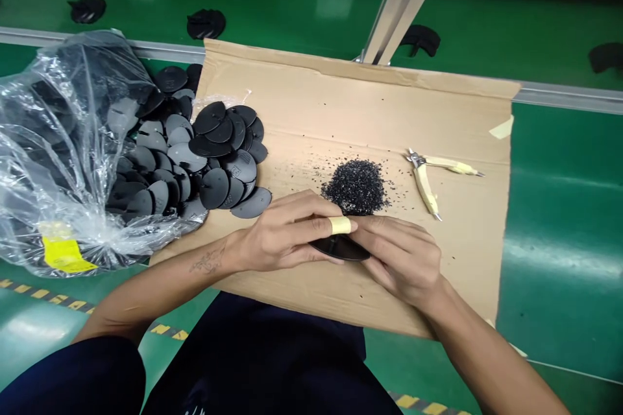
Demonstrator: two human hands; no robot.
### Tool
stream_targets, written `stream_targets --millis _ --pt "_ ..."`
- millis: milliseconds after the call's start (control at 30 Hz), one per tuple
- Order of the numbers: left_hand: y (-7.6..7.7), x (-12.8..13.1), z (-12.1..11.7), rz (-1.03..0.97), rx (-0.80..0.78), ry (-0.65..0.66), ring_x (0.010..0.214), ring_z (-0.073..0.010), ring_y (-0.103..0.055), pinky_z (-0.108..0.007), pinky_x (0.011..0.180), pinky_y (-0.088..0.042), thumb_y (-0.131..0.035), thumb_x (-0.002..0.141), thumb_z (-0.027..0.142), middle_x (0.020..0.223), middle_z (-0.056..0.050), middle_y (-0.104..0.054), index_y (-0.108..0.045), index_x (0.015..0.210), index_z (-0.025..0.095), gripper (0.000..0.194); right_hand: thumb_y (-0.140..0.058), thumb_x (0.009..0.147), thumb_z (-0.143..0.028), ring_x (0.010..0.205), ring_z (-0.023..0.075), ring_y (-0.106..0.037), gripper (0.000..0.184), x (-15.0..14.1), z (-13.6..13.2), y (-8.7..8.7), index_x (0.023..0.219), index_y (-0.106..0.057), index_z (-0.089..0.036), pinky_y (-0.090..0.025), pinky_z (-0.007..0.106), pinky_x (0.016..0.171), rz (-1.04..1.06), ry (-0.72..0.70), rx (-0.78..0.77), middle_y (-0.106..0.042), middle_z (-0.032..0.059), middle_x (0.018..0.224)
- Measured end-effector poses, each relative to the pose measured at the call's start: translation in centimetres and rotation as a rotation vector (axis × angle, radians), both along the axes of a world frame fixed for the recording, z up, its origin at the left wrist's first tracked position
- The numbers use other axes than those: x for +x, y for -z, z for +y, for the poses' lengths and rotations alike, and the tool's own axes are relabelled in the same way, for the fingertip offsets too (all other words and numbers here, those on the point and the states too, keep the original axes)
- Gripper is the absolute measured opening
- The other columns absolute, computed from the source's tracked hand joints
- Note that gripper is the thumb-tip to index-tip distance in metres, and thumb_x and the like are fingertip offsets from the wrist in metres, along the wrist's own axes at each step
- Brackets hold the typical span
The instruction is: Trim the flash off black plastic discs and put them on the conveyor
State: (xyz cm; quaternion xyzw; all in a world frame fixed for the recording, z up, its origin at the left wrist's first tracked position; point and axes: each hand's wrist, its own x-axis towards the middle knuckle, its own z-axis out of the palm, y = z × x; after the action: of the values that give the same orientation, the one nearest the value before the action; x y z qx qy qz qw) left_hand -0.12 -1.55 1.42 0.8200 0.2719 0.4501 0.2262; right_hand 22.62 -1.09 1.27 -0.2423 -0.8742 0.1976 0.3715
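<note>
Between my two hands a black plastic disc [339,247] is held tilted, its upper edge hidden by fingers. My left hand [292,231] grips its left side, with yellow tape round one finger. My right hand [402,253] closes on its right side. Just beyond the fingers lies a heap of small black plastic bits [356,185], some scattered around it. A pair of side cutters [422,175] with yellowish handles rests with its handles spread, to the right of the heap. Loose black discs [228,165] are piled to the left.
A clear plastic bag [58,142] with a yellow label and many black discs stands at the left. Brown cardboard [302,104] covers the work surface. A metal post [406,3] rises behind it, and a metal rail [564,96] runs along the back.
</note>
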Motion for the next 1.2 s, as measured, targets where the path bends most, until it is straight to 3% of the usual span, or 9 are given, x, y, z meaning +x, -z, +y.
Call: stream_targets --millis 333,467,667,900,1200 --pt "-0.4 0.0 -0.7 -0.027 0.029 -0.042 0.085 -0.0149 -0.070 -0.027 0.075 -0.061 -0.069 0.093 0.020 0.094 -0.010 -0.074 -0.068 0.111 0.014 0.020 -0.061 0.093 -0.006 0.098 0.0202 -0.075 0.023 -0.2 0.0 0.0 0.113 -0.068 -0.015 -0.066 0.028 0.083 0.050 -0.036 -0.044 -0.076 0.0122 0.109" --pt "-0.3 -0.1 -0.5 0.006 0.011 0.003 0.087 -0.0161 -0.070 -0.030 0.076 -0.062 -0.059 0.099 0.022 0.099 -0.014 -0.074 -0.067 0.113 0.012 0.020 -0.059 0.094 -0.008 0.096 0.0210 -0.076 0.023 -0.1 0.1 0.1 0.114 -0.068 -0.017 -0.067 0.030 0.080 0.032 -0.036 -0.017 -0.077 0.0116 0.108" --pt "-0.4 0.0 -0.9 -0.010 0.065 -0.068 0.087 -0.0158 -0.071 -0.027 0.076 -0.062 -0.068 0.093 0.020 0.094 -0.011 -0.074 -0.069 0.108 0.012 0.017 -0.060 0.095 -0.008 0.093 0.0202 -0.077 0.027 -0.1 0.0 -0.2 0.117 -0.068 -0.020 -0.068 0.030 0.079 0.028 -0.030 -0.046 -0.077 0.0091 0.109" --pt "-0.5 -0.2 -0.3 0.018 0.015 0.050 0.088 -0.0161 -0.071 -0.031 0.077 -0.063 -0.061 0.097 0.018 0.098 -0.013 -0.074 -0.068 0.108 0.011 0.015 -0.059 0.096 -0.011 0.097 0.0216 -0.076 0.021 0.2 -0.1 0.0 0.114 -0.069 -0.017 -0.068 0.031 0.081 0.013 -0.055 -0.046 -0.077 0.0122 0.109" --pt "-0.3 0.0 -1.3 0.032 0.139 -0.041 0.089 -0.0151 -0.074 -0.030 0.085 -0.066 -0.067 0.093 0.016 0.093 -0.007 -0.076 -0.069 0.104 0.012 0.011 -0.065 0.091 -0.006 0.102 0.0214 -0.075 0.025 0.0 -0.1 -0.6 0.114 -0.068 -0.015 -0.066 0.031 0.089 0.054 -0.097 -0.106 -0.076 0.0132 0.111"
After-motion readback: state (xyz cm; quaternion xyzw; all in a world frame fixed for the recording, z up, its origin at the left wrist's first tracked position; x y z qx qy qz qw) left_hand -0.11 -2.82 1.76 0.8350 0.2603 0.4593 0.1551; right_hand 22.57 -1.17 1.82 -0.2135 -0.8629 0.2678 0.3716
